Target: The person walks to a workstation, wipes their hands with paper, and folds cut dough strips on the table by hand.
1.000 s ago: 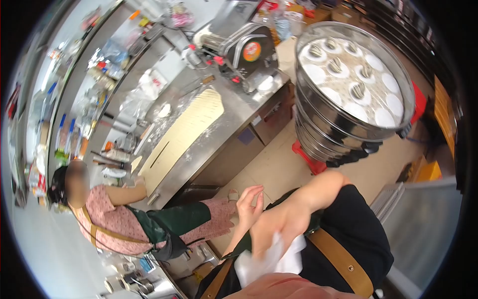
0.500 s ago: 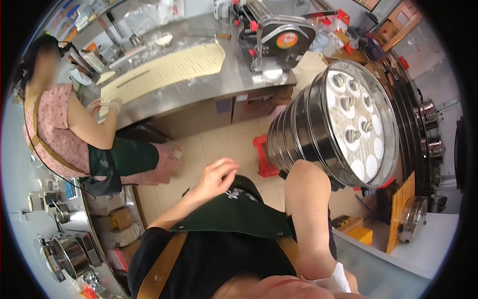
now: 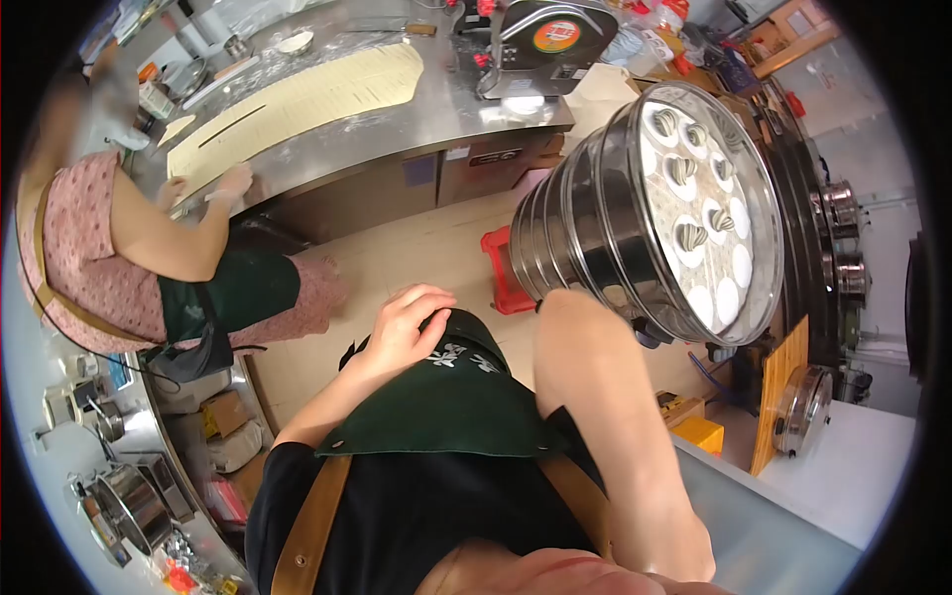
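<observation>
My left hand [image 3: 413, 323] hovers in front of my green apron [image 3: 436, 412], fingers loosely stretched and holding nothing. My right arm is bent upward, its elbow near the steamer stack. At the bottom edge the wrist end of that arm [image 3: 684, 555] shows, while the right hand's fingers are hidden. Nearest to the right elbow stands a tall stack of metal steamers [image 3: 585, 213]. Several twisted pieces of dough [image 3: 691, 235] sit on round white papers [image 3: 727, 295] in its top tier.
A co-worker's gloved hands [image 3: 230, 183] are at a long scored dough sheet [image 3: 307, 104] on the steel table [image 3: 451, 119]. A dough machine [image 3: 550, 50] stands at the table's far right. Below the steamers is a red stool [image 3: 508, 278]; a wooden board [image 3: 783, 397] leans at right.
My view has shifted, so the table and steamers sit higher. A white cloth or tissue by my right hand is out of sight now. The co-worker's hands have moved apart.
</observation>
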Available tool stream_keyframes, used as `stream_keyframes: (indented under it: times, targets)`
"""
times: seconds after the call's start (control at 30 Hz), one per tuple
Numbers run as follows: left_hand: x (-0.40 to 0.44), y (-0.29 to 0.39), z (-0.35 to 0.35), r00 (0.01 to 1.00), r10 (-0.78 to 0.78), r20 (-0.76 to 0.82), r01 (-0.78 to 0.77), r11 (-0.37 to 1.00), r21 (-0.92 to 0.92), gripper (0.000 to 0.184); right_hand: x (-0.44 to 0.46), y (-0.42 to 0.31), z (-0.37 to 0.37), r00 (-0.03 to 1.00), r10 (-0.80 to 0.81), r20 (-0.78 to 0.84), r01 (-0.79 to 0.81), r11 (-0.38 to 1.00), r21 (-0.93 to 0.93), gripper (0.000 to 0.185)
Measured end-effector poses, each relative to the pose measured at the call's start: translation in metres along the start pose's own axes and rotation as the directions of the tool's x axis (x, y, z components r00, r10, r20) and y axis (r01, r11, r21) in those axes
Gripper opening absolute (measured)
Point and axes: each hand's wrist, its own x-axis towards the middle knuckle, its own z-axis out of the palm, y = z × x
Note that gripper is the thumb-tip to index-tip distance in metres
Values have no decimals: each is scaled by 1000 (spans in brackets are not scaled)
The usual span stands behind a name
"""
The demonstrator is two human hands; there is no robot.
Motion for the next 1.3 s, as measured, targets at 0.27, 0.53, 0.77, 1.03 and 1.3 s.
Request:
stream_keyframes:
  times: [0.27,0.53,0.77,1.03,1.3]
  targets:
    - [11,-1,20,998,-11,-62,13,999,38,13,-6,13,-12,993,63,103,-72,994,80,33]
    - [28,-4,12,989,-59,-137,71,993,89,16,-36,9,-82,927,356,120,-368,925,94,32]
    - [77,-23,-41,894,-256,-367,182,957,-225,37,-125,8,-195,82,312,-947,-465,852,240,47]
    - [122,-123,-73,986,-136,100,-12,536,844,43,-155,49,-268,175,-55,-983,-729,664,-167,38]
    - [192,-165,-102,801,-290,524,-141,760,634,46,-154,145,-346,436,84,-896,-883,235,-407,23]
